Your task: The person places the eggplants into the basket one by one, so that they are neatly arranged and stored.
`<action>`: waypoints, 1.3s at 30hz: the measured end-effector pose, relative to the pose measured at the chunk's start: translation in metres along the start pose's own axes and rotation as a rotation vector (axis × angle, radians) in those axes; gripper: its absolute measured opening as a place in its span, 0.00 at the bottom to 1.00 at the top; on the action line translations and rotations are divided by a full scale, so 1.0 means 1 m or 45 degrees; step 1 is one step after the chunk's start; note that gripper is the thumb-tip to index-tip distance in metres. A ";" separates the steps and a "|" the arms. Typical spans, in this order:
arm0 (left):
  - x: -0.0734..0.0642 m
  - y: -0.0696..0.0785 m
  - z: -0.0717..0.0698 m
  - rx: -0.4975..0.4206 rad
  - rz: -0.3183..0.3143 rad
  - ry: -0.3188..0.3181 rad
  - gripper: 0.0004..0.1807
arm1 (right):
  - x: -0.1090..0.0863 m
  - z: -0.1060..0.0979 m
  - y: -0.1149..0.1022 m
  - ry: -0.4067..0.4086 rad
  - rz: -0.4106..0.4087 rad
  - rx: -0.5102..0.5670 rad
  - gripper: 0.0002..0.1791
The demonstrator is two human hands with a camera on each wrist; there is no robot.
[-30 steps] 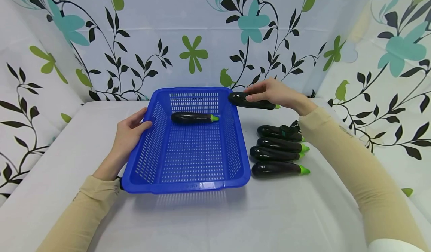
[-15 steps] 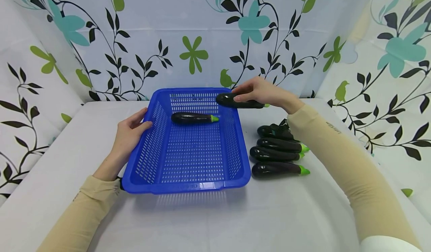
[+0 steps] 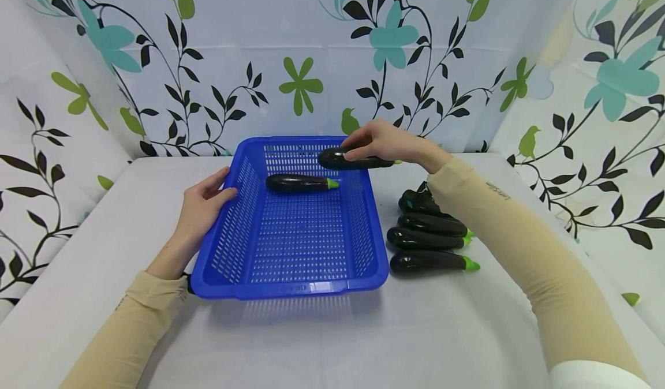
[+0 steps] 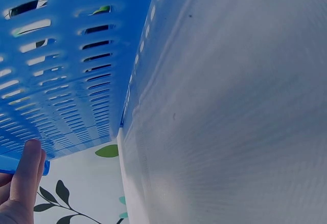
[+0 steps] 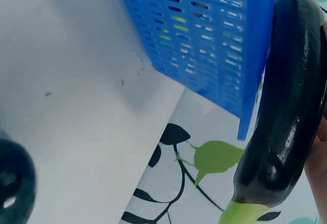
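Observation:
A blue plastic basket (image 3: 291,289) with slotted walls sits in the middle of the head view. My left hand (image 3: 204,207) grips its left rim, thumb on top and fingers outside; the left wrist view shows fingers (image 4: 28,170) against the slotted wall. From above, my right hand (image 3: 388,142) holds a dark eggplant (image 3: 333,159) by its middle, over the basket's back right corner. That eggplant (image 5: 286,101) lies along the rim in the right wrist view, its green stem end pointing outward. Inside the basket, near the back, rests another eggplant (image 3: 296,183).
Several more eggplants (image 3: 431,262) lie in a row on the white table (image 3: 447,331) to the right of the basket, stems pointing right. The rearmost is partly covered by my right wrist and its camera. A leaf-patterned curtain (image 3: 239,60) hangs behind and at both sides.
My right hand has carried the eggplant leftward, from outside the basket's right rim to over its back right corner. The left hand and the basket have stayed in place.

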State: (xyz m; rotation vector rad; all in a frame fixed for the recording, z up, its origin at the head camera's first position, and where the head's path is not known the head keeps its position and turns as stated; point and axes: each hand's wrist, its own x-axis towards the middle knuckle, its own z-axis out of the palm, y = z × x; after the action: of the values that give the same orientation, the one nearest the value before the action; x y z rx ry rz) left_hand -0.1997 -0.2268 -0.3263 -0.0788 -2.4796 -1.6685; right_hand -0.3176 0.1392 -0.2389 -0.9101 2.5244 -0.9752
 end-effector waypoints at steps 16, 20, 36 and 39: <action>0.000 -0.001 0.001 -0.008 -0.010 0.007 0.33 | 0.035 0.019 -0.042 -0.050 -0.131 -0.017 0.21; 0.001 -0.002 0.001 -0.008 -0.009 0.004 0.33 | 0.043 0.026 -0.049 -0.068 -0.130 0.005 0.21; 0.000 0.000 -0.001 -0.012 -0.002 0.004 0.33 | 0.072 0.059 -0.062 -0.029 -0.175 -0.002 0.20; 0.000 0.000 -0.001 -0.012 0.004 0.005 0.33 | 0.076 0.067 -0.061 -0.044 -0.171 0.018 0.20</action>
State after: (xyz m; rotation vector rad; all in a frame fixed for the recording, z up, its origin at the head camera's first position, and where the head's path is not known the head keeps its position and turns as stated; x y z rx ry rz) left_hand -0.1998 -0.2279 -0.3255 -0.0802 -2.4677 -1.6778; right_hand -0.3166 0.0215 -0.2495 -1.0944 2.4510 -1.0053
